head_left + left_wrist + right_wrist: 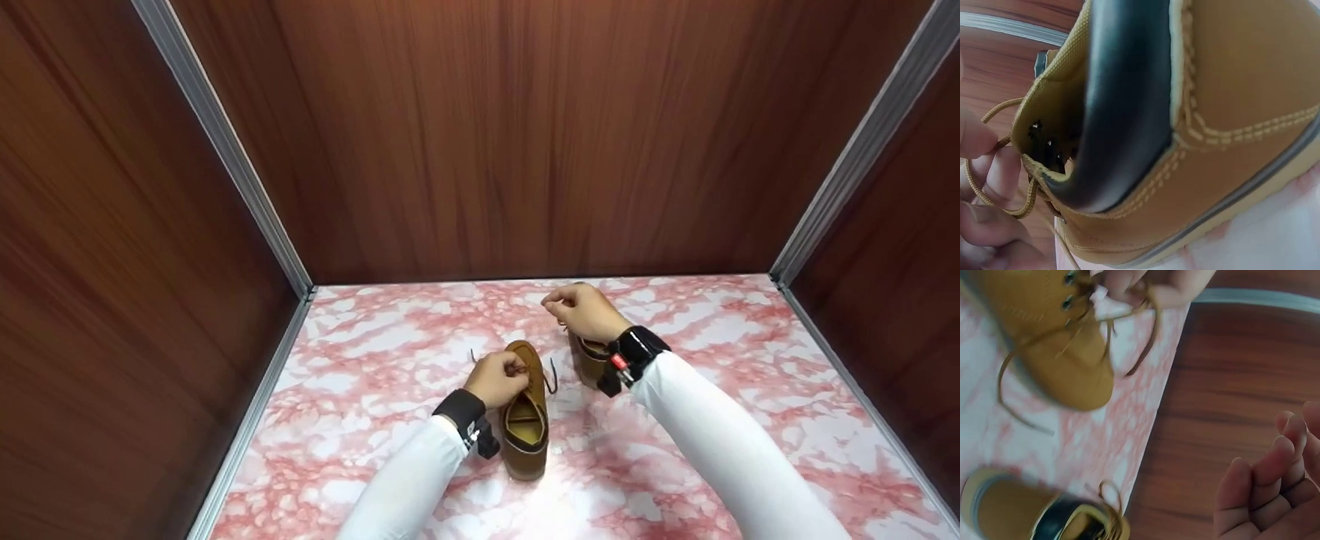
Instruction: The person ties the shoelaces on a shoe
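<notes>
A tan lace-up shoe, toe toward the back wall, sits on the pink-and-white surface. My left hand is over its lacing and pinches the brown shoelace between thumb and fingers; a loop shows beside the fingers in the left wrist view. Loose lace ends hang out on both sides of this shoe. My right hand hovers above the second tan shoe, partly covering it. The right fingers are loosely bent with nothing between them. The second shoe's lace forms a loop.
The marbled pink-and-white surface runs under both shoes. Dark wood-grain panels stand at the back and both sides, with metal strips at the corners. A black wrist strap sits on the right wrist.
</notes>
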Demonstrator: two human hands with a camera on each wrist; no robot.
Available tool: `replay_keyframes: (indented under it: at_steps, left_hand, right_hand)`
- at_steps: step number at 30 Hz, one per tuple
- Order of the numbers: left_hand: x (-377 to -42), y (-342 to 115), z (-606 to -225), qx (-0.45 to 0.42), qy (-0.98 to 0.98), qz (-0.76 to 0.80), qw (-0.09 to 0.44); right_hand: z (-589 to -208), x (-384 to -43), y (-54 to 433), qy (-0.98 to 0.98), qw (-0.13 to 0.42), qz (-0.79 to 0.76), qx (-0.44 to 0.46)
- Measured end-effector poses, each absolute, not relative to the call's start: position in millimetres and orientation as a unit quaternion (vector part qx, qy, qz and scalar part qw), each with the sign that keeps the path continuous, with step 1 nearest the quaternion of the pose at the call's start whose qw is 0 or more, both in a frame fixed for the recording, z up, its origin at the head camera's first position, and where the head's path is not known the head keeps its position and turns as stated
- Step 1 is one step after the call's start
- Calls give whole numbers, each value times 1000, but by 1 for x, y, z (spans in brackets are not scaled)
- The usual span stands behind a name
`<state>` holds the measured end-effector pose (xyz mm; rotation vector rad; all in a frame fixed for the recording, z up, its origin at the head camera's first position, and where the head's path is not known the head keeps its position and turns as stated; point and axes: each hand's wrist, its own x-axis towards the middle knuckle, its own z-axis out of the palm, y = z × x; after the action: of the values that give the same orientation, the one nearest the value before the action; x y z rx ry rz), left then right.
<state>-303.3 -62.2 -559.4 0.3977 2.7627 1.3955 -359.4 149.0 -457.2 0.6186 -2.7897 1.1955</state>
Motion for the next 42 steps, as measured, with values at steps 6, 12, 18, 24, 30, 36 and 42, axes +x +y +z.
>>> replay_keyframes:
  at_steps: [6,12,18,24,30,36,42]
  left_hand:
    - [-303,-63,-560,126,876,466,16]
    - [-303,-62,-559,122,874,469,17]
    - [-304,-64,-557,123,873,472,12]
    - [-304,-63,-556,116,868,482,12]
    - [-304,-62,-557,112,866,486,16]
    - [-305,-61,-558,110,867,485,20]
    - [-304,-60,-557,115,869,481,16]
  right_hand:
    - [-469,-361,172,-901,8,391,186]
    - [-488,-357,180,-907,-1,378,186]
    - [-508,-347,177,-904,-26,361,226]
    - [-528,-339,170,-891,-93,349,274]
    - [-546,-334,166,-877,-137,362,286]
    - [-562,-330,161,-874,-131,370,286]
    - [-571,-328,158,-875,-123,376,281]
